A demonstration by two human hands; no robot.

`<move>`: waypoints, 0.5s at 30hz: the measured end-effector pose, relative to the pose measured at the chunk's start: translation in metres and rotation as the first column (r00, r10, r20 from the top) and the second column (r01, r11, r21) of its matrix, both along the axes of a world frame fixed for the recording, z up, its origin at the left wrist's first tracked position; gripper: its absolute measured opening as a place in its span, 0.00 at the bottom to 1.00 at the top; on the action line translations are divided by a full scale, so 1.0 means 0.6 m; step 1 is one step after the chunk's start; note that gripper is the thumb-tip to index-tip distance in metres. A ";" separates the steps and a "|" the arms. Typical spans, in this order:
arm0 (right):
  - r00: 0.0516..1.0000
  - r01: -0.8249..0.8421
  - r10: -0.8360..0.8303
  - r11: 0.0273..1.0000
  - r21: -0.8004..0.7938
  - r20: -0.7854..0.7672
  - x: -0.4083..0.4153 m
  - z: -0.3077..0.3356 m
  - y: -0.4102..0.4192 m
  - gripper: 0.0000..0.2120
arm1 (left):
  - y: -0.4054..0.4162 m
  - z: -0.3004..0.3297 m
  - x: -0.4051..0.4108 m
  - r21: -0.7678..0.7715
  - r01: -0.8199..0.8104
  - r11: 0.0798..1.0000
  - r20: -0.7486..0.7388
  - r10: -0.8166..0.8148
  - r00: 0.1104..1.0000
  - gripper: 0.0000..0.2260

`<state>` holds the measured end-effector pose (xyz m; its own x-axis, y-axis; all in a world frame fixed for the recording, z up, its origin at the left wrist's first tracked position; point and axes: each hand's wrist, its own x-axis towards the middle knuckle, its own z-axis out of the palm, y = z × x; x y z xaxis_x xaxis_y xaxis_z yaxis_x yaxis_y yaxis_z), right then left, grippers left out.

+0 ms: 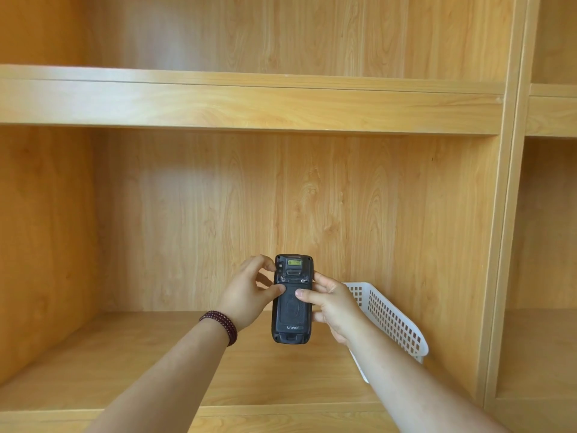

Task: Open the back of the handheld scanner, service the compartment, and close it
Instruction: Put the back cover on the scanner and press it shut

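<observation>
Two bare forearms reach forward from the bottom of the view, and a dark red beaded bracelet [221,325] wraps the left wrist. Between the hands, held upright in the air above the lower shelf board [93,364], is the black handheld scanner [292,300], its back turned toward the camera. The word "urovo" shows near its lower end, and a small yellow-green label sits near the top.

The left hand [246,295] grips the scanner's left edge: its thumb lies across the upper part of the back cover [292,307], while its curled fingers reach the upper left corner of the device. The right hand [332,303] grips the right edge, its thumb pressed on the cover opposite the left thumb and its other fingers wrapped behind the body. The cover appears to be seated on the scanner, with two small metal latches just above it, though at this size the seam is hard to judge.

Just behind the right hand and forearm, a white perforated plastic basket [393,320] rests on the shelf board, partly hidden by the arm.

Farther back stands the wooden back panel of the shelving unit [218,214], with an upper shelf [218,104] crossing the view above and a vertical divider [505,214] on the right.
</observation>
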<state>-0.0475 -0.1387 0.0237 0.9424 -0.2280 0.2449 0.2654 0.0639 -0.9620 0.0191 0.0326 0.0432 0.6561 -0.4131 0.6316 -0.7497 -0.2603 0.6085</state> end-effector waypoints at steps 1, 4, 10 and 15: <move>1.000 0.001 -0.001 1.000 -0.001 -0.001 0.000 0.000 0.001 0.24 | -0.001 -0.001 -0.005 -0.029 -0.032 0.999 0.048 0.034 0.998 0.15; 1.000 -0.003 0.003 1.000 0.006 0.006 -0.003 0.002 0.003 0.23 | 0.000 -0.001 -0.011 -0.045 -0.051 0.998 0.130 0.057 0.990 0.15; 1.000 -0.017 0.017 1.000 -0.020 0.012 -0.009 0.008 0.006 0.22 | 0.004 0.010 -0.005 -0.038 0.026 0.999 0.182 -0.019 0.983 0.14; 1.000 -0.001 0.001 1.000 -0.016 0.004 -0.012 0.007 0.007 0.24 | 0.009 0.020 0.000 0.070 0.045 0.997 0.212 -0.059 0.975 0.15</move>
